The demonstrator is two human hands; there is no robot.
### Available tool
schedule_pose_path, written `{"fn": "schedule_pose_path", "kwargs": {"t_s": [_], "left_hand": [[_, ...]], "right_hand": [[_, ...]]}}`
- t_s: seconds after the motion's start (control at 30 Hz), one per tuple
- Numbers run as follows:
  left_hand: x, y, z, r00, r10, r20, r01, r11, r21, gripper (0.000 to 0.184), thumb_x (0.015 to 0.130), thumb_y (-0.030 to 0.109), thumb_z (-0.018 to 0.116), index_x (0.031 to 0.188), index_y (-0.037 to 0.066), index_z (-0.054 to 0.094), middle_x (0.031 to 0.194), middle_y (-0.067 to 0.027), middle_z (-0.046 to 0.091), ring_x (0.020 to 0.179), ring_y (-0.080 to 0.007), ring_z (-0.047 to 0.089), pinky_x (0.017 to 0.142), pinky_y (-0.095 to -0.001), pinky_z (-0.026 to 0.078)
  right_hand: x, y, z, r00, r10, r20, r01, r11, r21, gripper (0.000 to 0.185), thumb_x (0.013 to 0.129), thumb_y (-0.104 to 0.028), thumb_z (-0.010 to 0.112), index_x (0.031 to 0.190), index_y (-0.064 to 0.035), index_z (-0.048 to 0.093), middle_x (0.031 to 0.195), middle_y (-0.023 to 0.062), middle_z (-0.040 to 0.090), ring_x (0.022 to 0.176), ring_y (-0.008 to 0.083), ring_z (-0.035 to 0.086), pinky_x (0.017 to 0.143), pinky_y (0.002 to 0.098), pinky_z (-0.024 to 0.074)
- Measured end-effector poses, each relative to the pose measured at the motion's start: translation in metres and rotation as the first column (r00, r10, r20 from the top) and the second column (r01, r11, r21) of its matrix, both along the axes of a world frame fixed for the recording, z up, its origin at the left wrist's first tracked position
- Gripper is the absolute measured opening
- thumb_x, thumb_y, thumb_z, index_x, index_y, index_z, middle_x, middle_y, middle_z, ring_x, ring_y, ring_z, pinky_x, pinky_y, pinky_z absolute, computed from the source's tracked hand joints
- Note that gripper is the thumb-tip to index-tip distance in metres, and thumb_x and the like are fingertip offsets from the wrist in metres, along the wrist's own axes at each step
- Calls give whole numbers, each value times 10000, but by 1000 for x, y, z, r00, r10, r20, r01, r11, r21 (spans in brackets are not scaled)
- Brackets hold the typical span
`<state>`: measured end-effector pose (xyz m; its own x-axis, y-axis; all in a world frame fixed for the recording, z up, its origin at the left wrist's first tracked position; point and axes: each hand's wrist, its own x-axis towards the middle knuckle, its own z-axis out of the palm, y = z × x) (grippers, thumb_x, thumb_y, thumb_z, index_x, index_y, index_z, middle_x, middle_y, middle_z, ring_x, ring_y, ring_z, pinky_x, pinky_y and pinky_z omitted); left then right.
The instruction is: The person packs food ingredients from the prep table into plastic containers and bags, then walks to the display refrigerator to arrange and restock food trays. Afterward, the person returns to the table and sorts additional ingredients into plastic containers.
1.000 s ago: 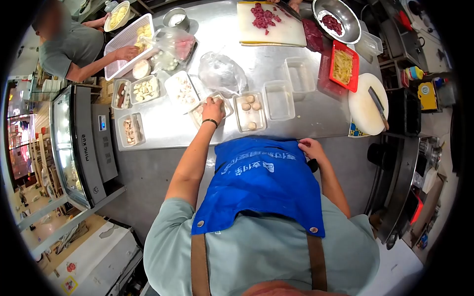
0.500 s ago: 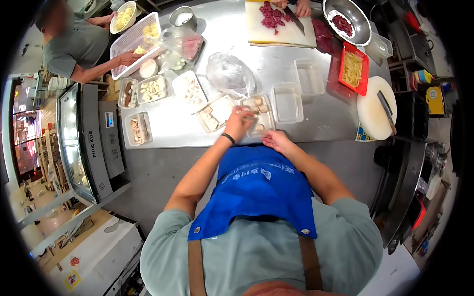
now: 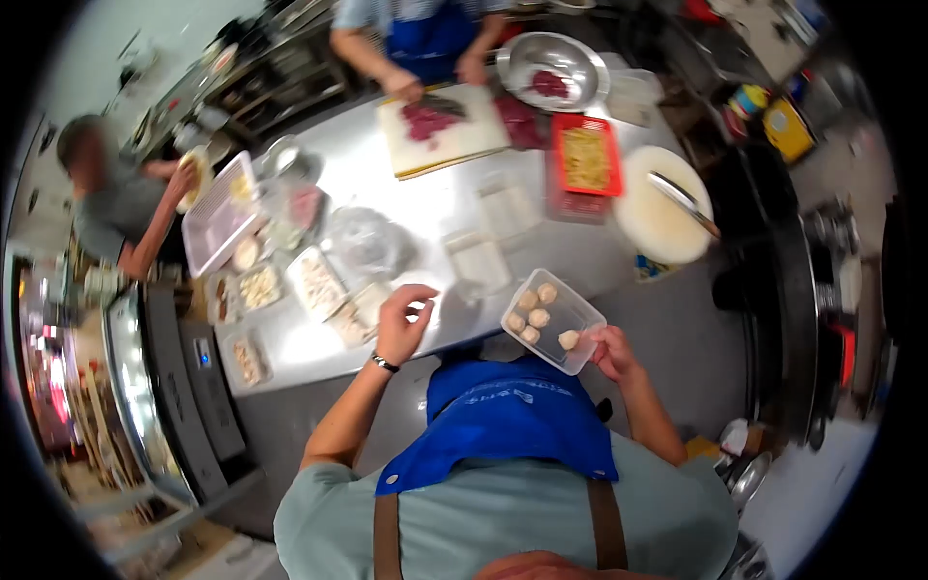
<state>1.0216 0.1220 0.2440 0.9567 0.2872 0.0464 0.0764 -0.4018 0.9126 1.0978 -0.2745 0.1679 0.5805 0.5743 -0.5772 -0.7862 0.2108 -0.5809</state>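
My right hand (image 3: 613, 354) grips the near right corner of a clear plastic container (image 3: 553, 356). Several pale round balls (image 3: 539, 317) lie in it, looking like meatballs or fish balls. The container is held tilted in front of the table edge, off the tabletop. My left hand (image 3: 404, 324) hovers at the table edge with nothing in it, fingers bent and thumb apart. Close beside it is a container of pale pieces (image 3: 353, 324), partly hidden by the hand. A filled clear plastic bag (image 3: 367, 240) rests just beyond.
Two clear containers (image 3: 478, 261) stand mid-table. A co-worker at the far side holds a knife over red meat on a white cutting board (image 3: 451, 150). At right are a red basket (image 3: 616, 155) and a round board (image 3: 657, 227) with a knife. Another person handles a bowl at left.
The container of balls has left the table and moved right, now in my right hand. My left hand has come away from it to the left. The view has turned and shifted.
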Motion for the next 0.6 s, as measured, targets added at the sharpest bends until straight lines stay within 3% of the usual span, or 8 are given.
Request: {"fn": "schedule_pose_path", "kwargs": {"t_s": [0.07, 0.2, 0.3, 0.4, 0.43, 0.57, 0.6], "left_hand": [[18, -39, -6, 999, 16, 35, -16, 1000, -14, 128, 833, 34, 605, 949, 32, 658, 954, -74, 639, 817, -150, 631, 632, -257, 529], [45, -142, -45, 998, -9, -61, -1, 988, -153, 124, 857, 67, 605, 959, 32, 664, 885, -38, 655, 805, -100, 609, 631, -223, 496], [66, -231, -59, 935, -235, -267, 185, 962, -200, 160, 863, 90, 601, 995, 10, 645, 854, -40, 655, 768, -86, 594, 683, -236, 488], [87, -313, -57, 826, -514, -232, 468, 854, -227, 165, 860, 84, 616, 1014, 23, 628, 927, -33, 653, 806, -109, 602, 714, -249, 499], [96, -334, -56, 780, -554, -292, 502, 832, -238, 186, 854, 76, 626, 1032, 23, 626, 939, -39, 657, 812, -117, 608, 753, -256, 496], [155, -404, -70, 722, -607, -332, 601, 788, -133, 194, 855, 79, 627, 1043, 33, 626, 942, -56, 659, 858, -120, 620, 761, -257, 499], [174, -420, -72, 726, -600, -336, 593, 793, -136, 194, 855, 79, 627, 1043, 33, 626, 942, -56, 659, 858, -120, 620, 761, -257, 499]], "right_hand": [[4, -51, 31, 977, -188, 105, 190, 982, -12, 337, 845, -71, 448, 1121, 106, 527, 1042, 207, 619, 947, 311, 632, 836, 465, 532], [8, -175, 33, 908, -350, 229, 370, 928, -47, 311, 876, -111, 470, 1110, 85, 531, 1020, 179, 630, 909, 268, 647, 791, 424, 554], [13, -253, 27, 815, -510, 274, 549, 832, -84, 255, 884, -124, 483, 1028, 64, 578, 930, 162, 652, 830, 248, 665, 740, 383, 567], [15, -319, 29, 744, -588, 317, 657, 729, -190, 244, 873, -129, 492, 995, 59, 588, 869, 155, 657, 788, 246, 669, 724, 359, 568], [18, -339, 30, 709, -615, 344, 701, 667, -253, 247, 864, -135, 501, 985, 62, 587, 844, 152, 657, 771, 247, 670, 720, 347, 568], [22, -426, -4, 595, -731, 333, 803, 554, -220, 283, 842, -157, 522, 1003, 69, 580, 863, 154, 652, 768, 262, 669, 703, 347, 568], [25, -440, -2, 516, -798, 312, 856, 469, -218, 310, 832, -167, 532, 1027, 72, 571, 896, 165, 648, 782, 276, 668, 695, 359, 570]]}}
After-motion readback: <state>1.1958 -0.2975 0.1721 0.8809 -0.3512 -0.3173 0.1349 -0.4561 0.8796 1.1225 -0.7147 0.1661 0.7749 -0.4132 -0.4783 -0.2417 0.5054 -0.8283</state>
